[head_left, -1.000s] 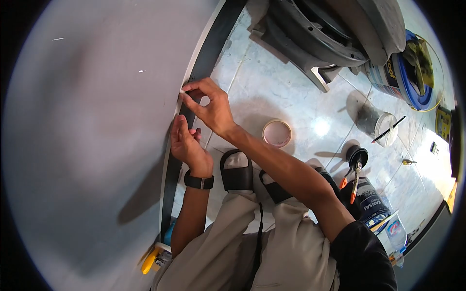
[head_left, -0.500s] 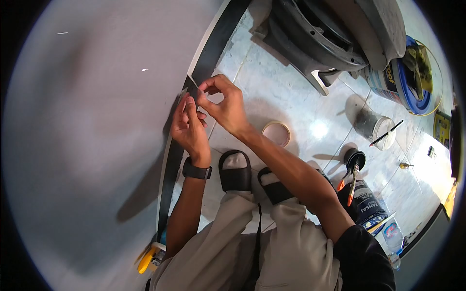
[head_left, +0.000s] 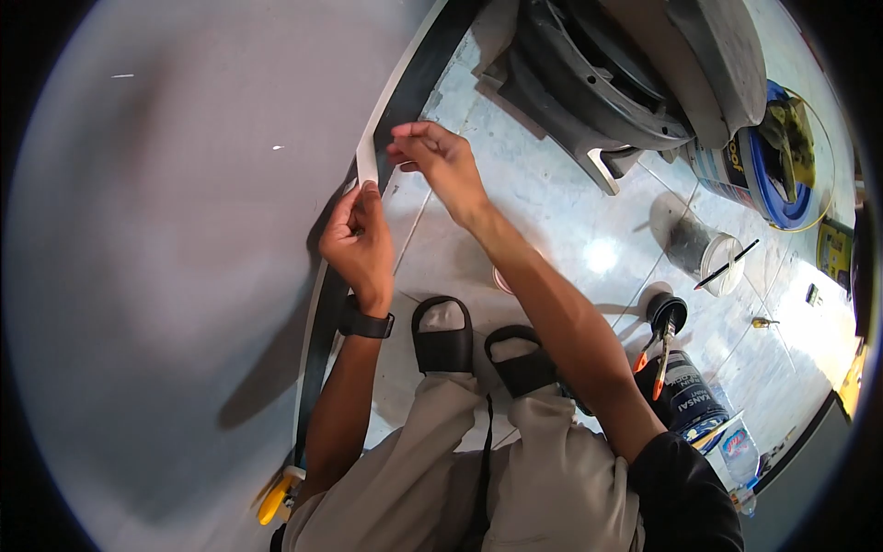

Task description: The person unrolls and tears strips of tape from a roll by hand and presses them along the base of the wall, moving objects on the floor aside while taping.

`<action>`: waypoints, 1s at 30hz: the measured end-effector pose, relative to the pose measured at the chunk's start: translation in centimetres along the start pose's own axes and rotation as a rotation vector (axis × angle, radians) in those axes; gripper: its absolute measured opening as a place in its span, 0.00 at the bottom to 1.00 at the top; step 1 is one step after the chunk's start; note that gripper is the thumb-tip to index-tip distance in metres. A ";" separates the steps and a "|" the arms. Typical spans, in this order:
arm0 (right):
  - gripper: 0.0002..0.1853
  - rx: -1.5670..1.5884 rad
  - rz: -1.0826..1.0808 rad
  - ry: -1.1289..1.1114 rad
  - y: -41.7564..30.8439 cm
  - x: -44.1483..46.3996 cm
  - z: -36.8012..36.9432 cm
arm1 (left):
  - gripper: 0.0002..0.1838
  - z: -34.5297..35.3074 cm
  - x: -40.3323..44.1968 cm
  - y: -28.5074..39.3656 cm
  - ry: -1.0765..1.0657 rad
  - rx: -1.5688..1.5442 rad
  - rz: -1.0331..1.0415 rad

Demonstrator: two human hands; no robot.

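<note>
A pale strip of masking tape (head_left: 367, 162) runs along the top edge of the dark baseboard (head_left: 400, 101), its loose end hanging away from the wall. My left hand (head_left: 359, 248), wearing a black wristband, is closed on that loose end, thumb against fingers. Just up and to the right, my right hand (head_left: 441, 170) is off the tape. Its fingers are loosely bent and apart, with nothing visible in them. Behind my right forearm, a tape roll (head_left: 501, 279) on the floor is mostly hidden.
The grey wall (head_left: 184, 230) fills the left side. On the tiled floor are large grey plastic parts (head_left: 598, 83), a blue-rimmed bucket (head_left: 782, 175), a jar (head_left: 708, 253) with a pencil across it, brushes (head_left: 664, 345), a paint can (head_left: 690, 400) and a water bottle (head_left: 739, 451).
My right hand has come off the tape and moved up and right. The bare tape end now shows above my left fingers. My left hand has shifted slightly down.
</note>
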State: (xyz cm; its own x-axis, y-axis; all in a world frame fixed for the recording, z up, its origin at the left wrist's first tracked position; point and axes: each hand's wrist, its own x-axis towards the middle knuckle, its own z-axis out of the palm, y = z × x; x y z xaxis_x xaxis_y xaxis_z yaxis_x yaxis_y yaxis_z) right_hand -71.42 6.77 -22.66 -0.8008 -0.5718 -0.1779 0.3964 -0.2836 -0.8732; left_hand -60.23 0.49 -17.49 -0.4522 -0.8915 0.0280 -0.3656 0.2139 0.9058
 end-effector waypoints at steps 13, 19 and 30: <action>0.13 0.637 0.442 -0.128 -2.3 4.7 -1.6 | 0.10 0.0 -1.8 0.5 -0.140 0.193 0.273; 0.12 0.553 0.327 -0.010 -1.7 6.3 -1.6 | 0.11 -0.5 -1.0 -1.1 0.031 0.062 0.145; 0.09 0.260 0.218 -0.033 -0.6 4.7 0.0 | 0.12 0.8 -0.6 0.0 0.184 -0.184 -0.245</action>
State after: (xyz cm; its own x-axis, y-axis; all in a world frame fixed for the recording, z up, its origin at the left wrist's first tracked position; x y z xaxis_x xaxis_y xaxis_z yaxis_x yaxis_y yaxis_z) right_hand -75.43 4.24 -22.92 -0.6714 -0.6642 -0.3287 0.6613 -0.3367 -0.6703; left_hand -60.67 1.33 -17.82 -0.2087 -0.9680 -0.1391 -0.2852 -0.0758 0.9555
